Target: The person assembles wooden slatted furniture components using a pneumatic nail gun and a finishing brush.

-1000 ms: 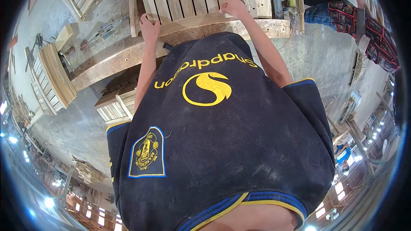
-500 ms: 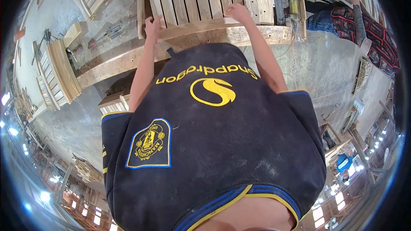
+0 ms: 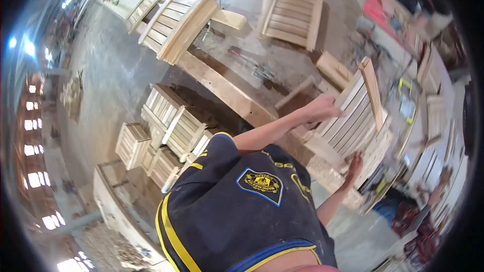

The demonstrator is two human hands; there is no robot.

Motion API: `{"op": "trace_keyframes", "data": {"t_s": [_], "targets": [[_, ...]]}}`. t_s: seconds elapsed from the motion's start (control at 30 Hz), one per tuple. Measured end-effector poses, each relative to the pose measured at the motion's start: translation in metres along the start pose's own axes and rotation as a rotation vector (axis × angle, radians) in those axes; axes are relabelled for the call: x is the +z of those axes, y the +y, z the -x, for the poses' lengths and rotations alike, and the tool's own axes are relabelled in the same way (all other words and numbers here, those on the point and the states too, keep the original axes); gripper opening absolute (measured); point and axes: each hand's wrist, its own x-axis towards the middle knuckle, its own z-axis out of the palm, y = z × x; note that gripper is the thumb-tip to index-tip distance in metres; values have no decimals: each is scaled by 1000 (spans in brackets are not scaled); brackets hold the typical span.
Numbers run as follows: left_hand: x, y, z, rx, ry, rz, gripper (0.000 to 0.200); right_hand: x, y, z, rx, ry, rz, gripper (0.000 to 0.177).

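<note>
The left hand [image 3: 318, 110] is loosely curled at the left side of a slatted wooden panel [image 3: 355, 119], forefinger reaching over the slats; whether it is clamped on the wood, I cannot tell. The right hand [image 3: 353, 168] is at the panel's opposite side, near the corner closest to the body, its fingers mostly hidden and its hold equally unclear.

The panel lies between the two hands, slats pointing away from the body. Its far rail [image 3: 372, 93] runs crosswise beyond both hands; which dimension is longer is hard to judge in this curved view. Beneath it is a workbench [image 3: 217, 78], stretching away leftward.

Just beyond the left hand is a wooden block [image 3: 334, 69]; farther left lie blurred hand tools [image 3: 262, 72]. Well left of the grip, stacked slatted frames [image 3: 174, 126] stand on the floor. Right of the right hand is a co-worker in red-and-black patterned clothing [image 3: 421, 244].
</note>
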Motion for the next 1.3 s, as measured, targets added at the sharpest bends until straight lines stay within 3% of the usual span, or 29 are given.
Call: {"op": "trace_keyframes", "data": {"t_s": [0.03, 0.07, 0.13, 0.2, 0.23, 0.3, 0.33, 0.4, 0.43, 0.5, 0.53, 0.6, 0.7, 0.83, 0.93, 1.03, 1.1, 1.17, 1.23, 1.3], "targets": [[-27, 3, 11, -39, 51, -59, 56, 15, -1, -2, -76, -10, -269, 50], [-58, 5, 23, -76, 97, -119, 54, 33, -34, 9, -65, 30, -290, 51], [-102, -16, 31, 58, 59, 166, 54, 48, -115, 28, -95, 64, -317, 51], [-175, 0, 69, -89, 111, 135, 59, 80, -167, 29, 81, -111, -243, 46], [-207, -18, 82, -43, 150, 170, 60, 111, -179, 18, -5, -5, 26, 41], [-276, -18, 120, -14, 328, 172, 60, 181, -249, 44, -158, 33, -103, 40], [-298, -4, 150, -64, 450, 164, 60, 211, -270, 39, -252, -4, -9, 41], [-350, -39, 180, -167, 616, 244, 60, 284, -333, 47, -419, -43, 121, 47], [-373, -58, 198, -206, 681, 287, 60, 316, -351, 29, -531, -26, 465, 51], [-423, -80, 234, -218, 664, 116, 55, 376, -434, 59, -653, -196, 349, 54], [-438, -86, 246, -210, 694, 129, 55, 407, -460, 59, -742, -248, 323, 54], [-454, -99, 268, 9, 899, 258, 44, 468, -501, 61, -850, -307, 375, 58], [-490, -127, 279, -116, 1021, 356, 35, 543, -549, 66, -933, -420, 525, 65], [-541, -180, 275, -285, 1148, 244, 47, 613, -609, 76, -974, -486, 688, 65], [-573, -173, 281, -464, 1107, 207, 55, 659, -644, 74, -1028, -521, 681, 70], [-606, -184, 283, -437, 1163, 108, 64, 683, -685, 92, -1132, -459, 701, 68], [-614, -151, 293, -454, 1152, 29, 69, 699, -706, 94, -1149, -481, 695, 66], [-619, -153, 297, -469, 1132, -50, 74, 715, -721, 85, -1097, -658, 711, 64], [-626, -180, 299, -530, 1026, -306, 76, 739, -720, 50, -1105, -668, 836, 63], [-602, -178, 307, -597, 931, -359, 70, 744, -704, 33, -1120, -675, 951, 64]]}}
